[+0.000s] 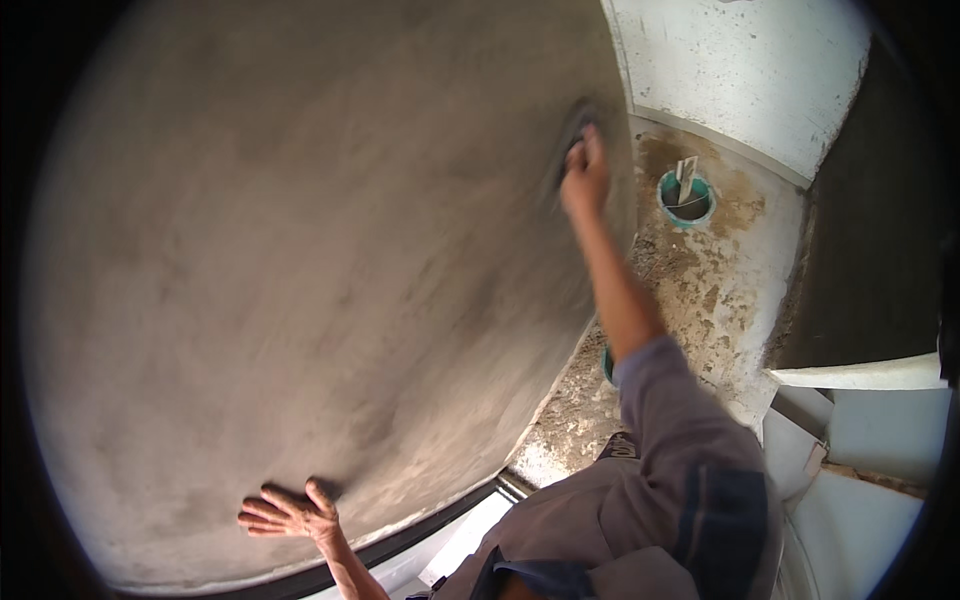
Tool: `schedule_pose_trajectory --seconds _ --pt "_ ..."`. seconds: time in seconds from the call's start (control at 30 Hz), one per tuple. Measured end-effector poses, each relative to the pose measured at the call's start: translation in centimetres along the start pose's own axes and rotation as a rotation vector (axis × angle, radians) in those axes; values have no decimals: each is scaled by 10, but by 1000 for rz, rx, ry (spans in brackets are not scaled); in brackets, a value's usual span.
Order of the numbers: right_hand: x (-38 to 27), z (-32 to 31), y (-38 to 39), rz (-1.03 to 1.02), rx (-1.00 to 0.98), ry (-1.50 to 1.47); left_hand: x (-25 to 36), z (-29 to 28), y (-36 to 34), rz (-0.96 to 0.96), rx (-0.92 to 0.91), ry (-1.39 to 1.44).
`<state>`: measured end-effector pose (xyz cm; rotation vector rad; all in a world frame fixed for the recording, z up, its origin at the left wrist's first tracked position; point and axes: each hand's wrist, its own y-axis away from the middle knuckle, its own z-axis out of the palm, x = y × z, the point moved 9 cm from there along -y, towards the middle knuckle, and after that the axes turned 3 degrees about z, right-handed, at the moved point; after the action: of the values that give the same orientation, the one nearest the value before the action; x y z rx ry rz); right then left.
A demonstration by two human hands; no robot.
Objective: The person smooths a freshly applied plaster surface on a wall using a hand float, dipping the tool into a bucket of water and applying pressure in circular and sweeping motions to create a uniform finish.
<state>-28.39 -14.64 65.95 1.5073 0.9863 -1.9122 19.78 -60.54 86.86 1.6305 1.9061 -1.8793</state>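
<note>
A broad grey-brown plastered wall (pixel 300 250) fills the left and middle of the view. Near its far right edge, my right hand (pixel 586 178) grips a plastering trowel (pixel 570 140), whose dark blade lies against the plaster. The trowel is smeared by motion, and its handle is mostly hidden in my fingers. My left hand (pixel 290 512) is at the lower left by the wall's bottom part, fingers spread and holding nothing. Whether its palm touches the plaster, I cannot tell.
On the stained floor (pixel 715 290) to the right stands a green bucket (pixel 688 200) with pale flat tools sticking out. Part of another green container (pixel 607 365) shows beside my right arm. A white wall (pixel 740 60) rises behind, and a dark panel (pixel 870 220) stands far right.
</note>
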Motion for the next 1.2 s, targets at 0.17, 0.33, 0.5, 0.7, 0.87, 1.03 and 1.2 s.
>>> schedule_pose_trajectory --seconds 0.17,0.33,0.5,0.7,0.87,1.03,1.2 --pt "-40 15 213 -493 -448 -25 2 -2 -5 16 -19 -22" --pt "88 -1 -13 98 30 -61 6 -12 -7 22 -17 -84" --pt "162 -15 -112 377 56 13 13 -3 -12 17 -19 -32" --pt "-219 46 -140 -295 -264 -419 1 -1 -4 -4 -181 -33" --pt "-427 65 -65 -835 -117 -281 -2 2 -2 4 -130 -22" --pt "-229 38 -87 -442 -131 -428 -6 -10 4 -29 -98 0" --pt "-42 3 -50 -299 -157 -80 1 16 1 -56 -104 28"
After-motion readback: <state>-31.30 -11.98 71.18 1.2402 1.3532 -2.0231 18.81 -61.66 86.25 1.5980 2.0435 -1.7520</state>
